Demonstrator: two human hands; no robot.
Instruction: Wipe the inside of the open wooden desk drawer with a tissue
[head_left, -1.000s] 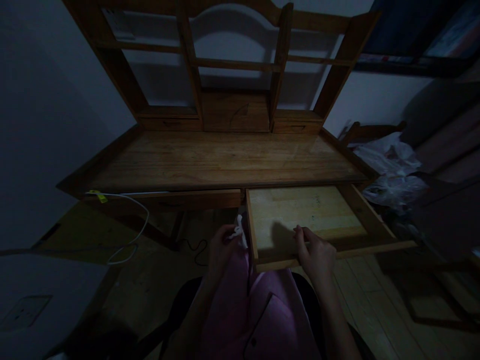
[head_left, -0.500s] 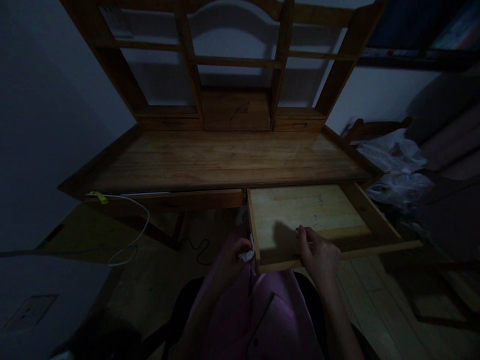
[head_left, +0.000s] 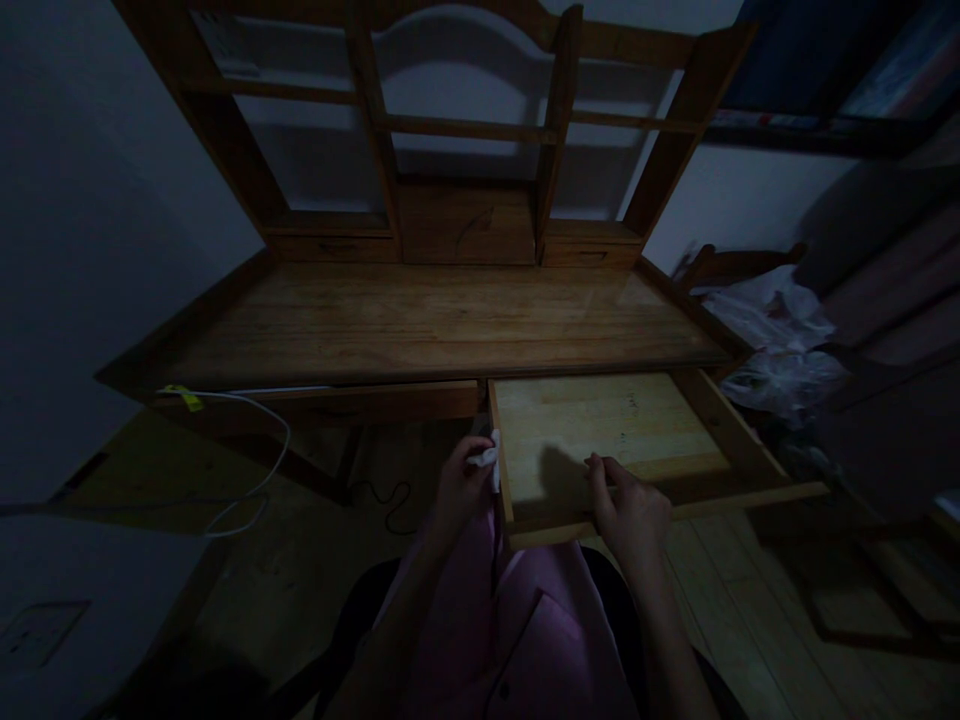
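The room is dim. A wooden desk (head_left: 420, 320) has its right drawer (head_left: 720, 420) pulled out, and the drawer's pale bottom shows bare. My right hand (head_left: 628, 510) grips the drawer's front edge, fingers curled over it. My left hand (head_left: 459, 490) is closed on a small white cloth (head_left: 486, 458) and presses it against the outside of the drawer's left wall. Pink clothing on my lap (head_left: 510, 620) lies just below both hands.
A wooden hutch with shelves (head_left: 465, 120) stands at the back of the desk. A white cable (head_left: 247, 440) hangs off the desk's left front edge. Plastic bags (head_left: 780, 340) lie on a chair at the right. The floor is wood.
My left hand with the cloth dropped toward my lap, then rose back up along the drawer's left wall. My right hand stayed on the drawer's front edge.
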